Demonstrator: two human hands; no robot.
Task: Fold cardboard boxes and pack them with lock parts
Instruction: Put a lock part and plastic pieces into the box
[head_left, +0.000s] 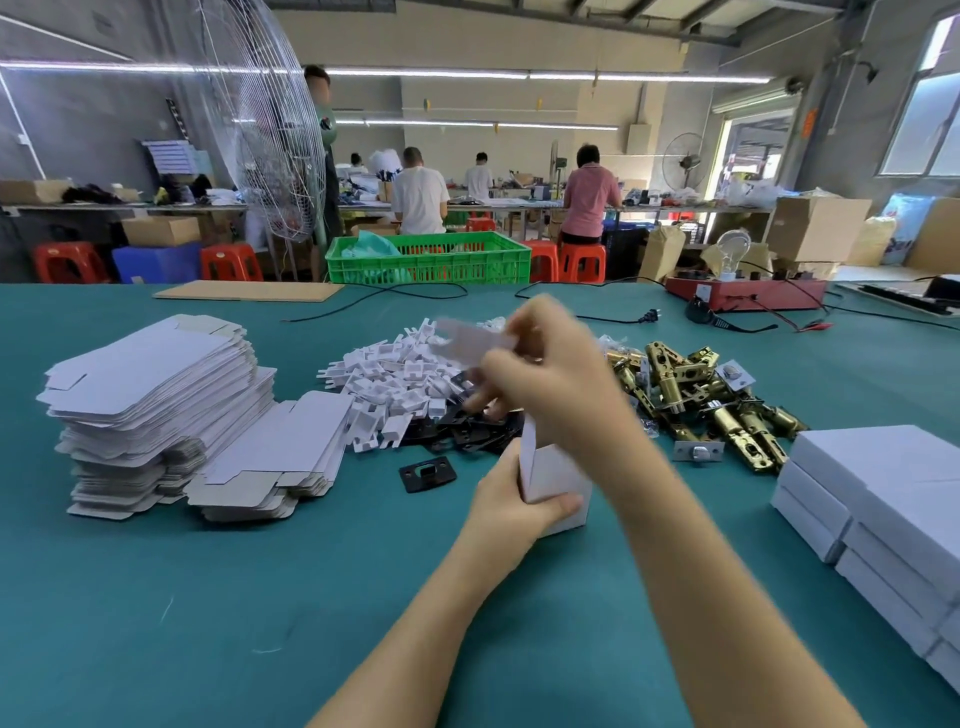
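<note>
My left hand (511, 499) grips a small white cardboard box (558, 480) standing upright on the green table, thumb across its front. Above it, my right hand (545, 374) is blurred by motion and pinches a flat white card insert (475, 340) that sticks out to the left. Behind the hands lie a heap of white card inserts (395, 379), black strike plates (467, 428) and brass latch bolts (711, 405). One black plate (427, 473) lies alone left of the box.
A tall stack of flat white box blanks (150, 400) stands at the left. Finished white boxes (883, 504) are stacked at the right edge. A green crate (431, 260), cables and a red device with a bulb (743, 291) sit at the table's far side. People work at benches beyond.
</note>
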